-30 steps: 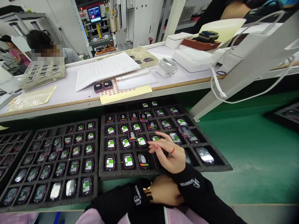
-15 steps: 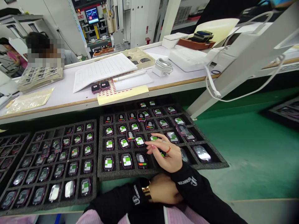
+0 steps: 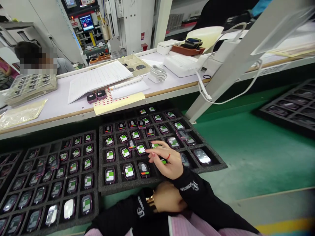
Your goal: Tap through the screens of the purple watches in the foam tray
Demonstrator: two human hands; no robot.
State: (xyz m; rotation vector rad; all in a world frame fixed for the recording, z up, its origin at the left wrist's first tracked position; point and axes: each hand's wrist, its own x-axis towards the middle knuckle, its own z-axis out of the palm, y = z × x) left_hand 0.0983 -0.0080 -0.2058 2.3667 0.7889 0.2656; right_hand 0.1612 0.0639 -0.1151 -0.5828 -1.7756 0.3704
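My right hand [image 3: 165, 160] hovers palm down, fingers spread, over the middle black foam tray [image 3: 115, 188], touching the lit screen of a small purple-cased watch [image 3: 163, 161] under its fingers. Neighbouring watches such as one showing a red and green bar [image 3: 144, 168] sit in their cells. My left hand [image 3: 167, 200] rests below the tray's near edge, partly tucked under the right forearm; its fingers are hidden. Both arms wear black sleeves, and a gold bracelet [image 3: 150, 200] is on the left wrist.
A second foam tray [image 3: 52, 173] of watches lies to the left, another tray [image 3: 290, 105] at right on the green surface [image 3: 258, 154]. Behind, a white bench [image 3: 59, 105] holds papers [image 3: 97, 78], two watches [image 3: 95, 95], a coiled cable [image 3: 157, 72]. A slanted white post [image 3: 228, 68] crosses. A person sits at far left.
The view has drifted so everything sits further left and slightly lower. My right hand stays over the same tray cells, fingers spread; my left hand has not moved.
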